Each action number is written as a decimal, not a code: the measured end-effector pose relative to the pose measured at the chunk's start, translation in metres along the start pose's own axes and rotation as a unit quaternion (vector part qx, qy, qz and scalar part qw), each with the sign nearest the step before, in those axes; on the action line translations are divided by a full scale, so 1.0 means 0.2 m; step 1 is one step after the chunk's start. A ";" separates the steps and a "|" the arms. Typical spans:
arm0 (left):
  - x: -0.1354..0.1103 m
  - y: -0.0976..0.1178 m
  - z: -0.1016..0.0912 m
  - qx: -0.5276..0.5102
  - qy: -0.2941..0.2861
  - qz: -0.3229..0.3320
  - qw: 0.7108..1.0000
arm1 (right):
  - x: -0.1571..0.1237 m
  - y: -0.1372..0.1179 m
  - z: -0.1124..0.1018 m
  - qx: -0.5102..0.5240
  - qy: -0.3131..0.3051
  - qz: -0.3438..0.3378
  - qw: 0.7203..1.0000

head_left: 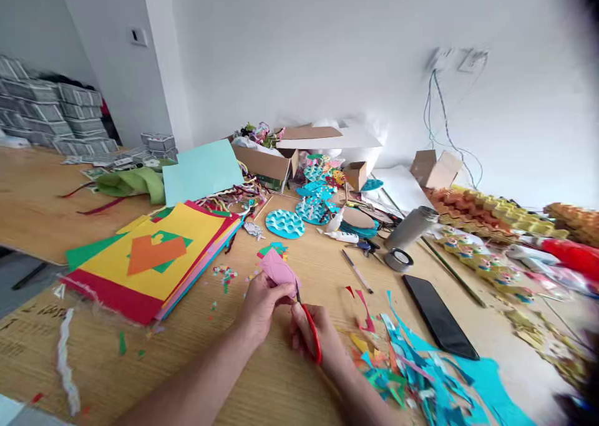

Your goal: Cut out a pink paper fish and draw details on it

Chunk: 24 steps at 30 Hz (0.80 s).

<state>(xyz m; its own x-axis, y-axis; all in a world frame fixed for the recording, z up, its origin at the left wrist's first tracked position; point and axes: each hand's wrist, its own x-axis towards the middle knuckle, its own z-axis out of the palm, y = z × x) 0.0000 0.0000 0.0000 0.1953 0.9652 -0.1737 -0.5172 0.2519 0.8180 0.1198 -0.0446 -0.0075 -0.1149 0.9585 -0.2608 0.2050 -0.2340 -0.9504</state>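
My left hand (260, 307) pinches a folded piece of pink paper (277, 267) just above the wooden table (276, 376). My right hand (317, 337) grips red-handled scissors (309, 327), whose blades meet the lower right edge of the pink paper. Both hands are closed around what they hold, near the table's front centre.
A stack of coloured paper sheets (154, 254) lies to the left. Teal and mixed paper scraps (421, 376) pile up at the right, beside a black phone (438, 317). Farther back are teal wavy paper discs (284, 223), a metal flask (412, 227), a tape roll (398, 259), glue bottles and cardboard boxes (266, 162).
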 end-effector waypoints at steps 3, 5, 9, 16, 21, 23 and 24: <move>0.00 0.01 0.01 0.004 0.001 0.000 1.000 | 0.00 0.00 0.01 0.000 0.004 0.008 1.000; 0.01 0.01 0.01 0.009 0.002 -0.001 1.000 | 0.00 0.01 0.01 0.001 0.007 0.013 1.000; 0.00 0.01 0.01 0.016 0.005 -0.002 1.000 | 0.00 0.02 0.01 0.002 0.006 0.016 1.000; 0.00 0.01 0.01 0.020 0.007 -0.004 1.000 | 0.00 0.01 0.01 0.002 0.010 0.023 1.000; 0.00 0.01 0.01 0.019 0.008 -0.003 1.000 | 0.00 0.01 0.01 0.002 0.008 0.018 1.000; 0.00 0.01 0.01 0.019 0.006 -0.002 1.000 | 0.00 0.01 0.01 0.004 0.008 0.015 1.000; 0.00 0.01 0.01 0.019 0.006 -0.003 1.000 | 0.00 0.01 0.01 0.005 0.008 0.015 1.000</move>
<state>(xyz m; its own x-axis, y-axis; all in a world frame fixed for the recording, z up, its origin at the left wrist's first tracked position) 0.0007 0.0011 0.0036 0.1884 0.9647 -0.1841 -0.4837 0.2543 0.8375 0.1187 -0.0452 -0.0098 -0.0928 0.9537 -0.2861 0.1993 -0.2637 -0.9438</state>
